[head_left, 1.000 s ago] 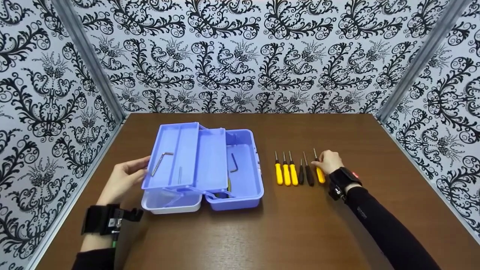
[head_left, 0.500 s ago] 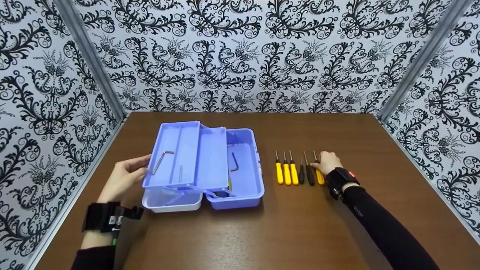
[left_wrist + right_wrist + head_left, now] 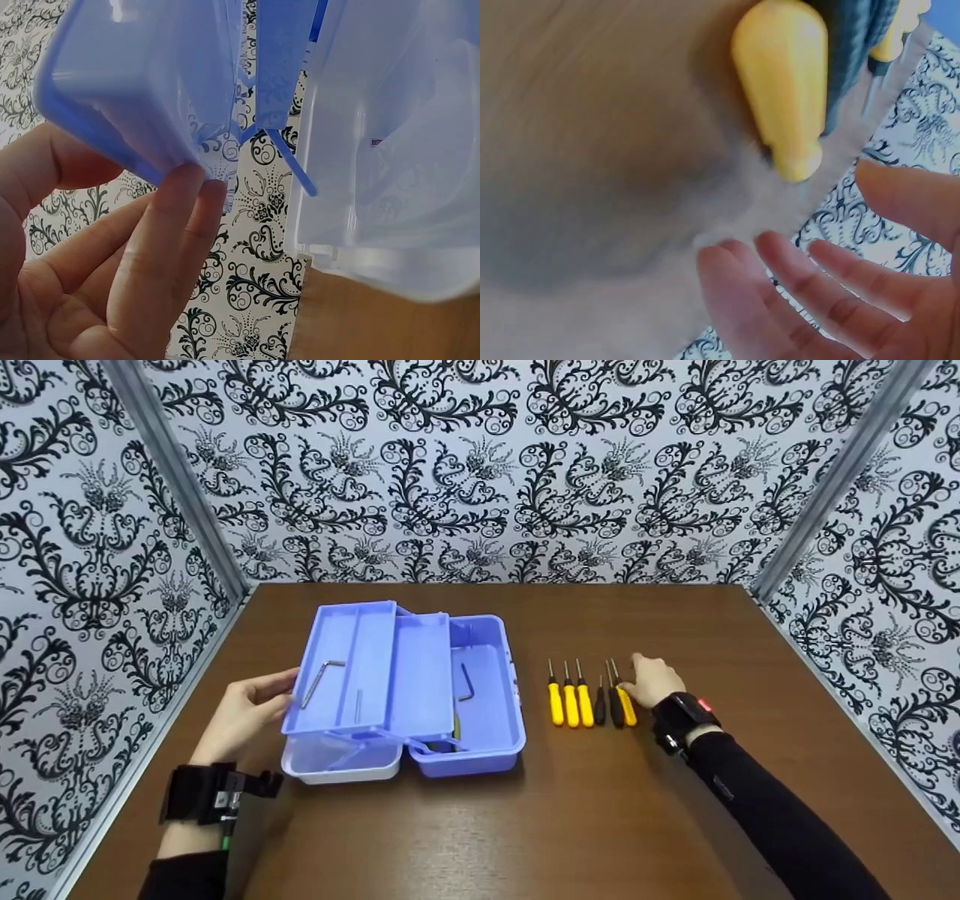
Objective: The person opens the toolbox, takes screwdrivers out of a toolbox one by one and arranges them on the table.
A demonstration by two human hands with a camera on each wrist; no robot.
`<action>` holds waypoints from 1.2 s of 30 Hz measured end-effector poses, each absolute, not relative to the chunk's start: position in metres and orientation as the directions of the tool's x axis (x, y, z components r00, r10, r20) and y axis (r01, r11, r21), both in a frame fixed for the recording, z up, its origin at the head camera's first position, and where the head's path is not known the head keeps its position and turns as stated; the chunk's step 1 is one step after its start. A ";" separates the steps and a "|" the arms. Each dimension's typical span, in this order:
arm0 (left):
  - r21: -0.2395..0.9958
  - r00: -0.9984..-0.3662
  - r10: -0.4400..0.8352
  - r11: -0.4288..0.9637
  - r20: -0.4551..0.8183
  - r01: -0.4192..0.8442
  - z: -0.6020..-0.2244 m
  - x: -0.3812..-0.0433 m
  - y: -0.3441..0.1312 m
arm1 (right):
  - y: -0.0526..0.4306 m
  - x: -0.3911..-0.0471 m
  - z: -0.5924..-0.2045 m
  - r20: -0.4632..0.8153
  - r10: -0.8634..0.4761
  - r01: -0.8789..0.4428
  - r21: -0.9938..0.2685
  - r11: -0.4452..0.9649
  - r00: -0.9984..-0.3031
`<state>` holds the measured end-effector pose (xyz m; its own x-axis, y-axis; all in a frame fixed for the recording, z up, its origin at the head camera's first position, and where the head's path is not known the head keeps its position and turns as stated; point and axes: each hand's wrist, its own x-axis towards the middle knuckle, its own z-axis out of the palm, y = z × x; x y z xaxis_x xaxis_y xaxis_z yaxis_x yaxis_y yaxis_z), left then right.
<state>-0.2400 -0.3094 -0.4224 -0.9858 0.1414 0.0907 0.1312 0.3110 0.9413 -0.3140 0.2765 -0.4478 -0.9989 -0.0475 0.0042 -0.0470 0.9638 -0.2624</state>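
A blue-purple toolbox stands unfolded on the table, its raised upper tray tilted out to the left. My left hand grips that tray's outer edge; in the left wrist view the fingers wrap its lower corner. A row of screwdrivers lies right of the toolbox: yellow-handled ones, then black-handled ones, with one yellow-handled screwdriver at the right end against a black screwdriver. Just right of it is my right hand, fingers spread and apart from the yellow handle in the right wrist view.
An L-shaped hex key and a thin metal piece lie in the upper tray. A dark hex key lies in the toolbox bottom, near a partly hidden yellow-green item. The white lid rests under the trays. Patterned walls surround the brown table.
The rightmost yellow screwdriver has moved left against the black ones, and my right hand has let go of it. My left hand keeps its hold on the tray.
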 end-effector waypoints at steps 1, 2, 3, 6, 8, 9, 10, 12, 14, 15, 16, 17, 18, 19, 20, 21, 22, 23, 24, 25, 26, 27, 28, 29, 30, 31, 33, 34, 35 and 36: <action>0.941 -0.986 0.142 0.311 0.089 0.130 -0.423 -0.240 -0.309 | 0.275 -0.313 -0.448 0.003 -0.058 -0.057 -0.262 0.963 -0.998; 0.941 -0.986 0.141 0.311 0.090 0.130 -0.423 -0.240 -0.309 | 0.274 -0.312 -0.449 0.004 -0.068 -0.067 -0.261 0.963 -0.998; 0.942 -0.986 0.140 0.311 0.090 0.130 -0.423 -0.240 -0.309 | 0.273 -0.312 -0.450 0.007 -0.074 -0.074 -0.261 0.962 -0.997; 0.941 -0.986 0.139 0.313 0.090 0.130 -0.424 -0.241 -0.309 | 0.274 -0.313 -0.455 0.024 -0.084 -0.087 -0.261 0.962 -0.996; 0.939 -0.987 0.137 0.318 0.090 0.130 -0.424 -0.240 -0.309 | 0.275 -0.314 -0.459 0.037 -0.079 -0.086 -0.270 0.959 -0.996; 0.938 -0.987 0.137 0.322 0.090 0.130 -0.424 -0.240 -0.309 | 0.275 -0.314 -0.460 0.047 -0.076 -0.086 -0.275 0.958 -0.996; 0.937 -0.987 0.137 0.325 0.090 0.131 -0.424 -0.240 -0.309 | 0.276 -0.314 -0.462 0.055 -0.074 -0.086 -0.280 0.956 -0.996; 0.936 -0.986 0.138 0.327 0.092 0.133 -0.423 -0.240 -0.309 | 0.277 -0.315 -0.463 0.063 -0.068 -0.083 -0.295 0.952 -0.996; 0.931 -0.985 0.140 0.337 0.098 0.141 -0.423 -0.240 -0.309 | 0.278 -0.314 -0.462 0.068 -0.063 -0.081 -0.301 0.950 -0.996; 0.930 -0.985 0.141 0.340 0.100 0.143 -0.423 -0.240 -0.309 | 0.279 -0.314 -0.462 0.067 -0.061 -0.078 -0.303 0.950 -0.996; 0.928 -0.984 0.143 0.343 0.102 0.146 -0.423 -0.240 -0.309 | 0.280 -0.314 -0.461 0.063 -0.059 -0.075 -0.305 0.949 -0.996; 0.926 -0.984 0.145 0.347 0.104 0.149 -0.422 -0.240 -0.309 | 0.280 -0.314 -0.461 0.061 -0.056 -0.072 -0.307 0.949 -0.997; 0.924 -0.984 0.145 0.352 0.105 0.151 -0.422 -0.240 -0.309 | 0.281 -0.314 -0.461 0.059 -0.053 -0.069 -0.305 0.950 -0.997; 0.922 -0.984 0.145 0.357 0.106 0.152 -0.422 -0.240 -0.309 | 0.281 -0.314 -0.460 0.055 -0.049 -0.064 -0.303 0.951 -0.997; 0.922 -0.984 0.145 0.357 0.106 0.152 -0.422 -0.239 -0.309 | 0.281 -0.313 -0.459 0.051 -0.047 -0.060 -0.303 0.951 -0.998; 0.921 -0.984 0.144 0.358 0.105 0.151 -0.422 -0.239 -0.309 | 0.280 -0.313 -0.458 0.048 -0.045 -0.057 -0.299 0.952 -0.998; 0.921 -0.984 0.145 0.359 0.105 0.151 -0.421 -0.239 -0.309 | 0.279 -0.312 -0.456 0.046 -0.041 -0.052 -0.295 0.954 -0.998; 0.921 -0.984 0.146 0.359 0.105 0.152 -0.421 -0.239 -0.309 | 0.278 -0.311 -0.454 0.048 -0.037 -0.050 -0.287 0.957 -0.998; 0.921 -0.984 0.146 0.359 0.106 0.152 -0.420 -0.238 -0.308 | 0.277 -0.310 -0.452 0.052 -0.029 -0.043 -0.277 0.960 -0.998; 0.921 -0.983 0.148 0.359 0.107 0.154 -0.420 -0.238 -0.308 | 0.274 -0.309 -0.449 0.057 -0.022 -0.036 -0.268 0.963 -0.998; 0.920 -0.983 0.148 0.360 0.109 0.156 -0.420 -0.237 -0.308 | 0.272 -0.307 -0.446 0.069 -0.017 -0.034 -0.257 0.966 -0.997; 0.918 -0.983 0.147 0.363 0.112 0.160 -0.420 -0.236 -0.309 | 0.269 -0.306 -0.444 0.082 -0.011 -0.031 -0.251 0.968 -0.997; 0.913 -0.982 0.145 0.375 0.118 0.164 -0.420 -0.235 -0.309 | 0.266 -0.305 -0.441 0.097 -0.008 -0.032 -0.246 0.969 -0.995; 0.904 -0.983 0.140 0.392 0.122 0.169 -0.420 -0.233 -0.310 | 0.262 -0.304 -0.439 0.116 -0.010 -0.038 -0.244 0.969 -0.993; 0.893 -0.983 0.134 0.417 0.127 0.172 -0.420 -0.232 -0.311 | 0.258 -0.302 -0.437 0.132 -0.014 -0.046 -0.249 0.967 -0.991; 0.877 -0.983 0.127 0.447 0.131 0.175 -0.420 -0.230 -0.312 | 0.253 -0.301 -0.435 0.148 -0.025 -0.063 -0.259 0.964 -0.989; 0.845 -0.983 0.119 0.503 0.140 0.181 -0.420 -0.227 -0.314 | 0.243 -0.299 -0.432 0.175 -0.060 -0.110 -0.292 0.950 -0.983; 0.829 -0.983 0.116 0.529 0.141 0.181 -0.421 -0.226 -0.315 | 0.238 -0.298 -0.430 0.184 -0.081 -0.137 -0.315 0.939 -0.980; 0.813 -0.983 0.116 0.553 0.142 0.183 -0.421 -0.226 -0.316 | 0.232 -0.297 -0.429 0.190 -0.104 -0.165 -0.343 0.925 -0.976; 0.800 -0.983 0.121 0.571 0.141 0.185 -0.422 -0.225 -0.318 | 0.227 -0.296 -0.428 0.196 -0.133 -0.199 -0.372 0.907 -0.972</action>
<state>-0.2253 -0.3178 -0.4224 -0.9825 0.1212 0.1412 0.1853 0.5712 0.7996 -0.2960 0.2270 -0.4279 -0.9716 -0.1325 0.1958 -0.1986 0.9069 -0.3716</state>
